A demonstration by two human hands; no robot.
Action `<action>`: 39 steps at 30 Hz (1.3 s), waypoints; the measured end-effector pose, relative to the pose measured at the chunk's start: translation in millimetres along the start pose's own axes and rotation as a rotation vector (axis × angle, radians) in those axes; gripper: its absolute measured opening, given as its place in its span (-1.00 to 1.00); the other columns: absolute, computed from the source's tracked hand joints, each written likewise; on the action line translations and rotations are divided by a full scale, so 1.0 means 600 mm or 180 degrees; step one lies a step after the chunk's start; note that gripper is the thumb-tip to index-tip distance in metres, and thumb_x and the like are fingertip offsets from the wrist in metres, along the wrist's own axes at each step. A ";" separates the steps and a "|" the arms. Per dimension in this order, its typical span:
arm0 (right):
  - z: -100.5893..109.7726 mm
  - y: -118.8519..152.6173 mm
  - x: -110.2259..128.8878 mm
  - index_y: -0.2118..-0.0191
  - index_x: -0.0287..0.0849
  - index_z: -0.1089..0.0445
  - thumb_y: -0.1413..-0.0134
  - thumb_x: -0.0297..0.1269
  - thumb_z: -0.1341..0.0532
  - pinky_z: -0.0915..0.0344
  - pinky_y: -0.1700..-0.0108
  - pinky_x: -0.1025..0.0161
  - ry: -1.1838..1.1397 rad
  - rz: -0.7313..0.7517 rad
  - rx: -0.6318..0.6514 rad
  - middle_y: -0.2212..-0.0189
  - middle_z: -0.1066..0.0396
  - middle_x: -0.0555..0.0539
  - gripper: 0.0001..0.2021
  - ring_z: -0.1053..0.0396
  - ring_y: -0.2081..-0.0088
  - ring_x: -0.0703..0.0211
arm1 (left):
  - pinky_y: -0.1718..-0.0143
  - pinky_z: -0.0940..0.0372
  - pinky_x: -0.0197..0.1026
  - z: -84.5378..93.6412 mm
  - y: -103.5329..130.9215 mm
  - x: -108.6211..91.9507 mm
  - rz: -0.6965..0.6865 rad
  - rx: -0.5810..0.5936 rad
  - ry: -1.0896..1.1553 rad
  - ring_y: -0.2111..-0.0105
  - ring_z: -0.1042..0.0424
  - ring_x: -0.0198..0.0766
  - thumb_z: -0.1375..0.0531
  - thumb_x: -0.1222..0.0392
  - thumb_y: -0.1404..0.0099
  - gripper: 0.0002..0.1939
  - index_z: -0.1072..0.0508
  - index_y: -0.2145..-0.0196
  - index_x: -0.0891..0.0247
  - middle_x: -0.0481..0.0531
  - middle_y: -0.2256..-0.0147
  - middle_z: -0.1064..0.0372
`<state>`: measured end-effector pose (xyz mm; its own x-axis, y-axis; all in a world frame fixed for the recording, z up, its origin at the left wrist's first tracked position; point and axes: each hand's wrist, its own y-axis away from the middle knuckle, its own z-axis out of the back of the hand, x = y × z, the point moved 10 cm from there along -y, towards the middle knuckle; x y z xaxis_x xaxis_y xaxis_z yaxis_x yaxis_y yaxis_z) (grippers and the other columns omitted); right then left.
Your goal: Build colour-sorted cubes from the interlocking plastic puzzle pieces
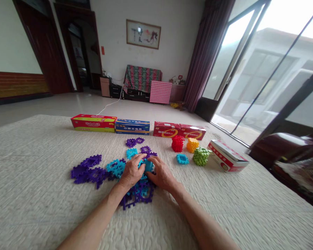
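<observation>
Both hands meet over a pile of interlocking plastic pieces in the middle of the quilted surface. A light blue piece [148, 166] sits between them, with my left hand [133, 171] closed at its left side and my right hand [161, 172] curled round its right side. Under and in front of the hands lie purple pieces [146, 195] mixed with blue ones. More blue pieces [116, 167] spread left of my left hand, beside a purple group [87, 172]. A single blue square [182, 159] rests to the right of my right hand.
Red [177, 143], orange [192, 145] and green [201, 156] blocks stand at the right, near a white-and-red box [228, 156]. Along the back are a red-yellow box [94, 123], a blue box [133, 127] and red boxes [167, 129]. Small purple pieces [131, 142] lie before them.
</observation>
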<state>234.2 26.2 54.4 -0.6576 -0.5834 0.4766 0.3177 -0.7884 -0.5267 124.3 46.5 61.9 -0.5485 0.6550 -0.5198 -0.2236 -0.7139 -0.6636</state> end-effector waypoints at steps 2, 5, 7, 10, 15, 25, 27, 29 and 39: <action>0.000 0.000 0.002 -0.02 -0.13 -0.26 0.08 -0.41 -0.24 -0.30 -0.02 0.05 0.0046 0.0008 -0.0006 0.07 -0.34 -0.18 -0.54 -0.33 0.04 0.04 | -0.01 -0.35 -0.09 0.001 0.000 -0.001 -0.0018 -0.0003 -0.0010 0.08 -0.45 -0.17 -0.09 0.34 -0.18 -0.65 -0.42 0.06 0.23 0.09 0.10 -0.46; 0.016 0.000 0.001 -0.03 -0.14 -0.24 0.07 -0.40 -0.22 -0.28 -0.04 0.07 0.0085 0.0045 -0.0065 0.04 -0.33 -0.19 -0.54 -0.32 0.02 0.04 | 0.02 -0.36 -0.10 0.003 0.000 -0.002 -0.0024 -0.0007 0.0003 0.10 -0.45 -0.16 -0.08 0.25 -0.25 -0.70 -0.42 0.07 0.23 0.09 0.11 -0.47; 0.045 0.001 -0.007 -0.03 -0.15 -0.24 0.05 -0.41 -0.19 -0.27 -0.05 0.09 0.0128 0.0053 -0.0224 0.05 -0.34 -0.18 -0.56 -0.32 0.02 0.05 | 0.04 -0.37 -0.10 0.004 0.000 -0.002 -0.0025 0.0000 0.0018 0.10 -0.45 -0.16 -0.07 0.21 -0.26 -0.71 -0.43 0.07 0.24 0.09 0.11 -0.47; 0.105 0.006 -0.043 0.00 -0.15 -0.27 0.06 -0.44 -0.13 -0.26 -0.05 0.06 0.0364 -0.0138 -0.0586 0.07 -0.35 -0.18 -0.58 -0.31 0.03 0.03 | 0.02 -0.35 -0.10 0.001 0.001 0.000 -0.0029 0.0021 0.0002 0.11 -0.45 -0.16 -0.07 0.21 -0.25 -0.70 -0.44 0.08 0.24 0.09 0.12 -0.47; 0.169 0.023 -0.120 0.03 -0.22 -0.32 0.11 -0.46 -0.10 -0.21 -0.08 -0.01 0.0871 -0.0702 -0.0817 0.04 -0.33 -0.23 -0.57 -0.27 0.01 -0.05 | 0.02 -0.35 -0.09 -0.002 0.002 0.002 -0.0072 0.0030 -0.0047 0.09 -0.44 -0.15 -0.07 0.21 -0.23 -0.69 -0.45 0.09 0.24 0.09 0.12 -0.48; 0.182 0.042 -0.166 0.06 -0.29 -0.37 0.09 -0.46 -0.08 -0.20 -0.08 0.00 0.1484 -0.0971 -0.0908 0.06 -0.33 -0.28 -0.61 -0.24 0.00 -0.06 | -0.03 -0.32 -0.05 -0.004 0.001 0.006 0.0007 0.0083 -0.0045 0.07 -0.43 -0.12 -0.06 0.20 -0.23 -0.68 -0.46 0.10 0.29 0.13 0.10 -0.47; 0.181 0.039 -0.153 0.06 -0.28 -0.35 0.12 -0.49 -0.08 -0.18 -0.11 -0.01 0.1498 -0.0830 -0.0983 0.03 -0.30 -0.27 -0.59 -0.21 -0.03 -0.06 | -0.03 -0.32 -0.05 -0.002 0.001 0.005 0.0073 0.0111 0.0004 0.07 -0.43 -0.12 -0.06 0.17 -0.24 -0.67 -0.46 0.10 0.30 0.13 0.10 -0.47; 0.173 0.031 -0.127 0.05 -0.25 -0.33 0.15 -0.52 -0.07 -0.15 -0.15 -0.01 0.1397 -0.0589 -0.1054 0.00 -0.27 -0.24 -0.56 -0.19 -0.07 -0.03 | -0.03 -0.32 -0.06 0.002 0.000 0.005 0.0149 0.0101 0.0066 0.07 -0.44 -0.13 -0.05 0.15 -0.25 -0.68 -0.47 0.11 0.30 0.13 0.11 -0.47; 0.040 0.014 0.018 -0.08 -0.16 -0.21 0.03 -0.49 -0.10 -0.21 -0.12 0.00 0.0181 0.0394 -0.0171 -0.05 -0.27 -0.19 -0.52 -0.22 -0.09 0.05 | 0.15 -0.40 -0.24 0.014 -0.005 0.034 0.0682 -0.0092 0.0552 0.26 -0.52 -0.28 -0.01 0.39 -0.10 -0.62 -0.47 0.17 0.26 0.05 0.20 -0.50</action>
<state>246.1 8.7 72.2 -0.6537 -0.6624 0.3658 0.3628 -0.6986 -0.6167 107.0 60.1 57.6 -0.4341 0.5243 -0.7326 -0.0931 -0.8349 -0.5424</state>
